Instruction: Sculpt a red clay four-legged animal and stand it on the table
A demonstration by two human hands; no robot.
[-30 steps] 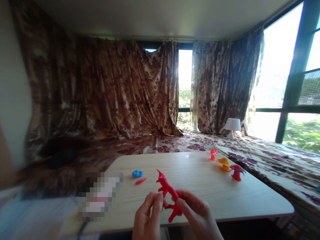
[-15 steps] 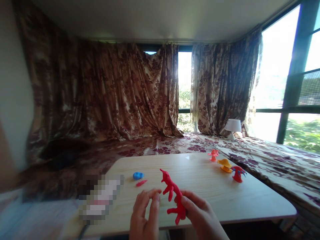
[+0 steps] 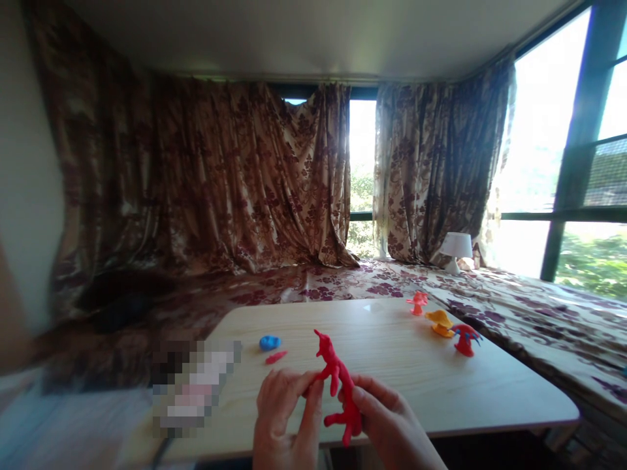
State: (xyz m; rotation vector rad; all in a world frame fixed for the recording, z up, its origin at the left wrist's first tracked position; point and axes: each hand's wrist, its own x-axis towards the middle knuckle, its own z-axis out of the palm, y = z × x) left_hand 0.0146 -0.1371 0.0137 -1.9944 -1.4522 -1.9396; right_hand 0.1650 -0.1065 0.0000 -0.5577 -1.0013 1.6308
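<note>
A red modelling-clay animal figure (image 3: pixel 345 386), with pointed ears or horns and stubby legs, is held upright over the near side of the table. My right hand (image 3: pixel 389 412) pinches its body from the right, between thumb and fingers. From the left, my left hand (image 3: pixel 287 412) closes thumb and forefinger on the tip of one front leg. Past my left hand, a blue clay lump (image 3: pixel 270 343) and a small pointed red clay piece (image 3: pixel 276 357) lie on the tabletop.
On the light wooden table (image 3: pixel 337 320), a pink-red clay figure (image 3: pixel 417 303), a yellow one (image 3: pixel 439 322) and a red one with blue bits (image 3: pixel 465 340) stand at the right. A blurred-out object (image 3: pixel 200 388) lies left. A white lamp (image 3: pixel 456 247) stands behind.
My left hand has moved right and its thumb and forefinger have closed on the figure's front leg. My right hand keeps its hold, the figure shifting slightly.
</note>
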